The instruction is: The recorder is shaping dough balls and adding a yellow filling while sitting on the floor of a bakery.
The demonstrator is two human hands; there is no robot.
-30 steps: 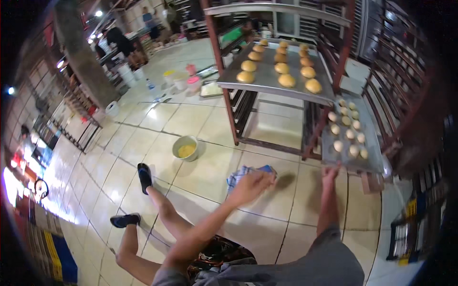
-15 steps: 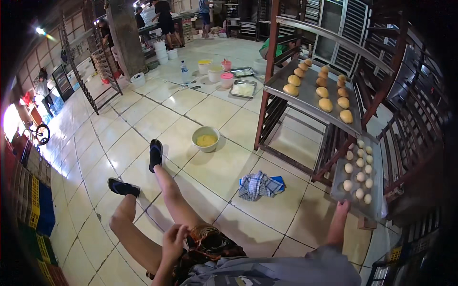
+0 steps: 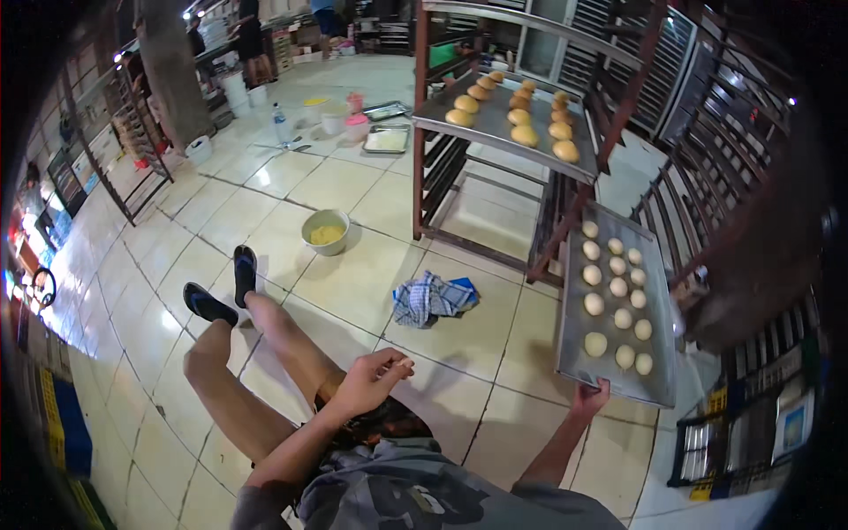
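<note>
My right hand [image 3: 590,396] grips the near end of a metal tray [image 3: 658,353] holding several pale, round dough pieces [image 3: 618,284], which sticks out low from a rack at my right. My left hand [image 3: 375,378] is raised over my lap with fingers curled; whether it holds something small I cannot make out. Higher on the metal rack [image 3: 576,237], another tray [image 3: 488,124] bears several golden baked buns [image 3: 524,134]. A checked cloth [image 3: 422,299] lies on a blue object on the tiled floor. A bowl of yellow substance [image 3: 325,232] sits beyond it.
Lidded tubs [image 3: 356,130], a bottle [image 3: 281,125] and metal pans [image 3: 385,139] stand on the floor beyond the bowl. My outstretched legs [image 3: 278,331] are at left. Stacked crates [image 3: 62,415] line the left edge. Co-workers [image 3: 250,40] stand in the background near a pillar [image 3: 172,79].
The tray of dough has come farther out of the rack toward me. My left hand has moved right from beside my thigh, toward the tray. The camera view has shifted.
</note>
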